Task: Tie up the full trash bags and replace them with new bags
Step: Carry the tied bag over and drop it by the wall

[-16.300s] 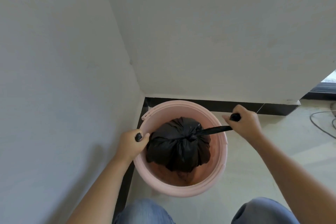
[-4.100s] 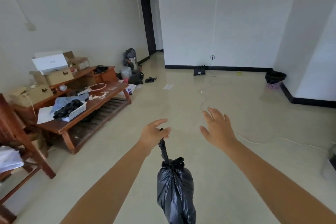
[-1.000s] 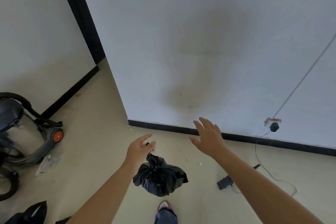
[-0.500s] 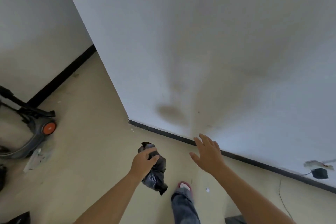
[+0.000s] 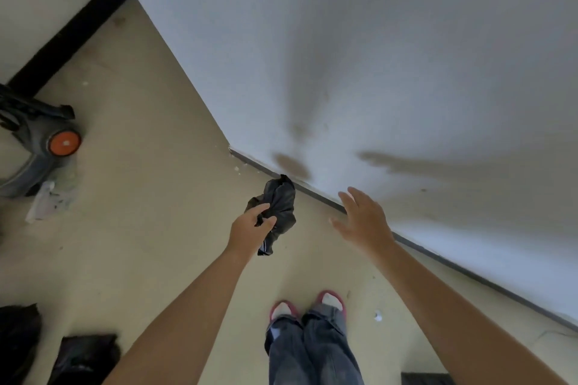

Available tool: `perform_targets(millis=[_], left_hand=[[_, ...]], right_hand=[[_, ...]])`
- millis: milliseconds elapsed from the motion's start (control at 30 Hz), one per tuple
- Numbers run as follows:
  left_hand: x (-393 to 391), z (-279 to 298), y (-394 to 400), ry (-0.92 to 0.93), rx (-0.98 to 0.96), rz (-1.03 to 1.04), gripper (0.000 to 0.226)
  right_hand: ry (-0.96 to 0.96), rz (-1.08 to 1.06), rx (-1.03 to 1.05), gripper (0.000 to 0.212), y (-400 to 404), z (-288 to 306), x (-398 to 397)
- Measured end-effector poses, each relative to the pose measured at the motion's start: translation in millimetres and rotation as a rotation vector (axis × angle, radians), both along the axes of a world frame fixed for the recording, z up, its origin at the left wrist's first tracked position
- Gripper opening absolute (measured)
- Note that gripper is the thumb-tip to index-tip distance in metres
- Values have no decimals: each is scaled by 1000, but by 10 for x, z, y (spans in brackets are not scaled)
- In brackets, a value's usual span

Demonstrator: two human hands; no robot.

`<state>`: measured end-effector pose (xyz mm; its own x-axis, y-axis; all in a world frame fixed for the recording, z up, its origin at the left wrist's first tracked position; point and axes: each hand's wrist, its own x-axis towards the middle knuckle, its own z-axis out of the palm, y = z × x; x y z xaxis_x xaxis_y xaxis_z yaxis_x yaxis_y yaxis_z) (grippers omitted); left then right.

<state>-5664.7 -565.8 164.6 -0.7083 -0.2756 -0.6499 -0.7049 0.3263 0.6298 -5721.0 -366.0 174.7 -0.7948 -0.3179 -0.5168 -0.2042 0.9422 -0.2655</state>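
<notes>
Head view looks down at your two hands held out over the floor (image 5: 150,253), close to the corner of a white wall (image 5: 375,56) with its dark baseboard (image 5: 316,195). Your left hand (image 5: 250,230) is closed around the black trash bag (image 5: 279,212), which is off the floor just in front of the baseboard, while your right hand (image 5: 364,220) is open with fingers spread, empty and apart from the bag. Your feet (image 5: 308,309) stand below, a vacuum cleaner (image 5: 37,147) sits at left, and other black bags (image 5: 83,356) lie at lower left.
</notes>
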Motion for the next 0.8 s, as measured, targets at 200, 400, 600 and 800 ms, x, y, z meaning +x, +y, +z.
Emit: perform_targets(millis=[200,400,600,800], left_hand=[[-188,-895,-89,-100,-28,-141,46],[-267,-1017,-228,-153,-167,-248,51],[-74,-382,-498,-52,-446,-306,48],[455,641,-650,-184,-712,-267,47]], right_hand=[[-88,-44,-27,58,-188,-744,-20],[-103,28,20,57,-335,-845,-87],[-38,162,10,57,-724,-308,-139],[51,435,-85,57,-1314,575,48]])
